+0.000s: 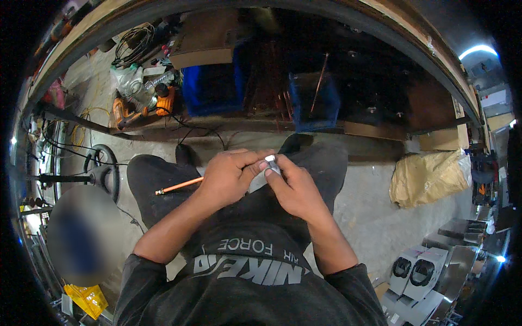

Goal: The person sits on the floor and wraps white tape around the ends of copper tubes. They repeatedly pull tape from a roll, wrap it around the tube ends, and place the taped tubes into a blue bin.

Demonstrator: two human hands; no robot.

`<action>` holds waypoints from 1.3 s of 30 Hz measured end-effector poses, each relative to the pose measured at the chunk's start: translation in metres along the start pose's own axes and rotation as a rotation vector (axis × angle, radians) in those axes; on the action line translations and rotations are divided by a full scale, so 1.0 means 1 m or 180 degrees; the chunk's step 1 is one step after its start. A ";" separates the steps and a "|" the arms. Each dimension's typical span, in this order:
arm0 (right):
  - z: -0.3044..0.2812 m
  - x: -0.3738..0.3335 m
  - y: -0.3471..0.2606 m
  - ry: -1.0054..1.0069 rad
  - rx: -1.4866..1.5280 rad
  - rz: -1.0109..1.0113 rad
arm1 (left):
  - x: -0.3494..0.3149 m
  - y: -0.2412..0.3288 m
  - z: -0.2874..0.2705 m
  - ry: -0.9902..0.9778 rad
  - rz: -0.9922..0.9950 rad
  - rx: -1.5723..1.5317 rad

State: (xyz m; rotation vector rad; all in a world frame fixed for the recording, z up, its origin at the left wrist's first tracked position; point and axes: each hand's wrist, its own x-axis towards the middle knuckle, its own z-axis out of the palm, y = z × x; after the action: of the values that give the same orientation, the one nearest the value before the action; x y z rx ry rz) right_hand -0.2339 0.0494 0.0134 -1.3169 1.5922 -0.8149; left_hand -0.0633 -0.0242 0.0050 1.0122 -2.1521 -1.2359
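Observation:
A thin copper tube [179,186] with a brass-coloured end sticks out to the left from behind my left wrist, above my left thigh. My left hand [228,174] is closed around what looks like the same tube, though the fingers hide its middle. Thumb and fingers of my right hand [293,182] pinch a small white-and-grey piece [271,159] right beside the left fingertips. The piece lines up with the tube; whether they are joined, I cannot tell. Both hands meet over my lap, fingertips close together or touching.
Ahead, under a dark bench frame, sit a blue bin [212,89] beneath a cardboard box [204,54], and another blue bin [314,103] with copper rods. An orange power tool [124,111] lies left. Rightward are a yellowish sack [429,176] and white boxes with black rings [416,271].

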 end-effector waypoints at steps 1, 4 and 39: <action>0.001 0.002 0.002 -0.0007 -0.0091 0.0040 | 0.000 -0.005 0.004 0.0066 0.0045 0.0067; 0.003 0.009 0.015 -0.0119 0.0020 0.0251 | 0.004 -0.012 0.011 0.0222 0.0147 0.0254; -0.145 0.147 -0.196 0.2239 -0.2000 -0.3433 | 0.101 -0.064 -0.066 -0.0021 0.0033 -0.1889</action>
State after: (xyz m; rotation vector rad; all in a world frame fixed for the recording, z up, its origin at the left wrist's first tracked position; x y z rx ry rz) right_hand -0.2968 -0.1438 0.2127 -2.6512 1.6464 -1.6255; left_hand -0.0573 -0.1592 -0.0148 0.7321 -1.6220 -1.7240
